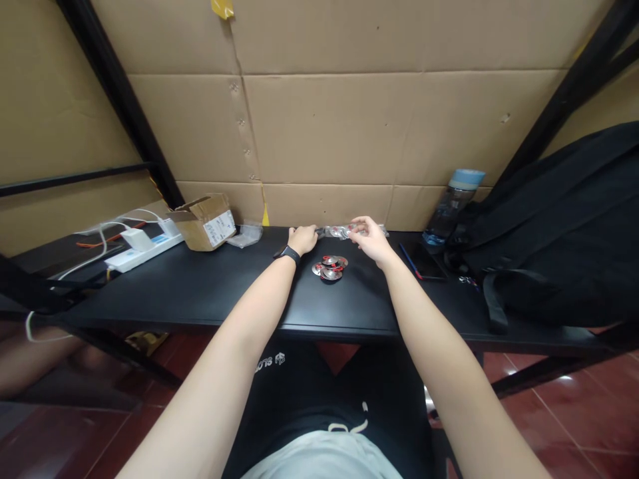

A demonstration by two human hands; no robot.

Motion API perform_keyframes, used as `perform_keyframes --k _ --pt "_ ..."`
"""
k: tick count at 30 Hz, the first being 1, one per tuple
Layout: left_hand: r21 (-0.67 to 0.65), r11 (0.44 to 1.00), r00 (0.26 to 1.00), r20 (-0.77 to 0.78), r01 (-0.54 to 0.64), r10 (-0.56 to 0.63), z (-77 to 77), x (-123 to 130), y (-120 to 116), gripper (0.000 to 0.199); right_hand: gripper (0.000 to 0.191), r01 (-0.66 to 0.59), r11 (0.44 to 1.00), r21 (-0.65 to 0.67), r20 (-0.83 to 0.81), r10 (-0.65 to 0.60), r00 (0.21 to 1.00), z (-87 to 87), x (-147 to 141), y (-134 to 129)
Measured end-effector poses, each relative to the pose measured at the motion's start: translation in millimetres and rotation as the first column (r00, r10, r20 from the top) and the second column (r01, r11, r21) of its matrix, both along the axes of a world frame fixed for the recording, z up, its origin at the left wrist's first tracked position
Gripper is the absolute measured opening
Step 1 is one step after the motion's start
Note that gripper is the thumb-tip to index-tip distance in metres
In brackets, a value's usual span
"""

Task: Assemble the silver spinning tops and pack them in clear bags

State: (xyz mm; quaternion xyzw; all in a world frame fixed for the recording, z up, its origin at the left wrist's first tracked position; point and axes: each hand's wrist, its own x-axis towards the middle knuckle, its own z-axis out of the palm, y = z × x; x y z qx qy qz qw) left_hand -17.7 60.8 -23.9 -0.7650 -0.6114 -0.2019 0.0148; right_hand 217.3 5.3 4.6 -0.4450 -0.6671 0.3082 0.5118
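My left hand, with a dark watch on its wrist, rests at the back of the black desk, fingers curled at the left end of a row of clear plastic packaging. What lies under those fingers is hidden. Small silver and red pieces show through the plastic. At the right part of the row my right hand has its thumb and fingers brought together on the packaging; the exact piece is too small to tell. Nearer to me, between my forearms, lies a pile of round shiny metal discs with red parts.
On the left stand an open cardboard box, a flat clear plastic bag and a white power strip with cables. To the right are a blue pen, a dark phone, a blue-lidded bottle and a black backpack. Cardboard walls the back.
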Motion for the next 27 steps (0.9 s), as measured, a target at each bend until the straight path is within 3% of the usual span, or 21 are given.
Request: perform_keyframes --k 6,8,12,15,18,22,27 --pt "0.048 0.998 0.994 0.105 -0.04 0.035 5.7 -1 -8 0.027 0.039 -0.006 1.0 0.013 0.059 0.005 0.998 -3.2 0 3" --pt "0.092 0.995 0.976 0.212 0.025 -0.044 11.8 1 -13 0.027 0.038 0.002 1.0 0.015 0.078 -0.003 0.997 -4.2 -1 3" --pt "0.241 0.93 0.824 0.439 0.277 -0.359 29.5 11 -37 0.026 0.046 0.064 0.998 -0.012 0.04 -0.064 0.997 -5.2 -4 1" --pt "0.331 0.895 0.697 0.565 0.299 -0.441 39.1 19 -54 0.027 0.047 0.05 0.997 0.067 0.01 -0.05 0.999 -5.3 -5 1" --pt "0.342 0.901 0.621 0.655 0.265 -0.431 39.7 21 -59 0.027 0.033 -0.042 0.995 0.092 0.009 0.042 0.999 -5.0 -3 2" --pt "0.28 0.925 0.594 0.71 0.256 -0.379 30.4 15 -48 0.032 0.025 -0.16 0.987 -0.023 0.039 0.161 0.986 -4.1 -1 0" --pt "0.242 0.929 0.545 0.756 0.281 -0.362 21.6 15 -41 0.034 0.025 -0.173 0.979 -0.108 0.098 0.183 0.978 -2.5 -2 -6"
